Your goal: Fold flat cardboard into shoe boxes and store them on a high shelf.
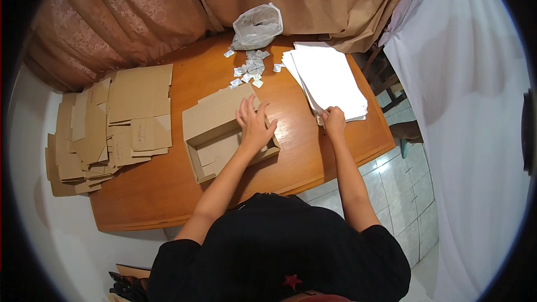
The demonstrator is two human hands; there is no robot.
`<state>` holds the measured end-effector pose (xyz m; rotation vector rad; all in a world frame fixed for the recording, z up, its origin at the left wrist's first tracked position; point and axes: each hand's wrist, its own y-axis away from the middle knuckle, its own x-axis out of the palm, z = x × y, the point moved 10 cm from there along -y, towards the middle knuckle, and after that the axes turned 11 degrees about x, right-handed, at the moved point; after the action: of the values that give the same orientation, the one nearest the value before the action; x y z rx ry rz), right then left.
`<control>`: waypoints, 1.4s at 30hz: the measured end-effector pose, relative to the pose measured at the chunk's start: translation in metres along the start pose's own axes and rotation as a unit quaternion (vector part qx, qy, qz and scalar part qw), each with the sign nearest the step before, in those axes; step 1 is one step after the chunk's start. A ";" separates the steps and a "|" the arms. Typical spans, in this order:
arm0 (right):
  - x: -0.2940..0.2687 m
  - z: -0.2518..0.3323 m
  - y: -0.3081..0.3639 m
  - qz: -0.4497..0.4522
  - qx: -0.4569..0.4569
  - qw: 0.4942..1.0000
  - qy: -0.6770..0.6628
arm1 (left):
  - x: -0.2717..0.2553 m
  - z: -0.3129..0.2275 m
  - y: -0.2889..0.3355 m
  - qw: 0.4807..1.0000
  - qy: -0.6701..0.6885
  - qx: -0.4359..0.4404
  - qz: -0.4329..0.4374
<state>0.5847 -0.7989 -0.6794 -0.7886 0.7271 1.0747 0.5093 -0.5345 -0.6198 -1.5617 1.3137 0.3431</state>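
Note:
An open cardboard box [215, 113] sits at the middle of the wooden table, its lid raised on the far side. Over the box's right part hovers my left hand [256, 126], fingers spread and holding nothing; whether it touches the lid I cannot tell. To the right lies a stack of white paper sheets [327, 78], slightly fanned. My right hand [334, 122] pinches the near left corner of the stack; how many sheets are between the fingers is hidden.
Flattened cardboard boxes [137, 98] are piled at the left of the table [168, 196]. Several small packets [254, 66] lie scattered beyond the box, before an open translucent plastic bag [258, 27]. Brown curtains [134, 11] hang behind, and a white cloth [464, 89] at the right.

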 end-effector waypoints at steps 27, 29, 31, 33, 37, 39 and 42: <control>0.022 -0.039 -0.023 0.154 0.107 0.977 -0.104 | 0.190 -0.048 -0.044 0.925 0.339 0.086 0.146; 0.017 -0.036 -0.024 0.126 0.085 0.984 -0.097 | 0.199 -0.052 -0.042 0.924 0.322 0.073 0.191; 0.018 -0.034 -0.025 0.119 0.076 0.981 -0.137 | 0.203 -0.047 -0.042 0.915 0.346 0.030 0.208; 0.016 -0.034 -0.026 0.110 0.068 0.976 -0.176 | 0.208 -0.043 -0.041 0.902 0.369 -0.013 0.225; 0.031 -0.040 -0.025 0.208 0.114 0.947 -0.218 | 0.207 -0.041 -0.043 0.896 0.379 -0.028 0.229; 0.035 -0.040 -0.022 0.251 0.148 0.930 -0.226 | 0.209 -0.039 -0.040 0.882 0.398 -0.056 0.245; 0.036 -0.042 -0.024 0.292 0.175 0.912 -0.229 | 0.211 -0.038 -0.042 0.874 0.413 -0.078 0.244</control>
<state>0.6127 -0.8236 -0.7272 0.0202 0.7336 1.5406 0.6078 -0.6895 -0.7387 -1.5421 2.4188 0.0678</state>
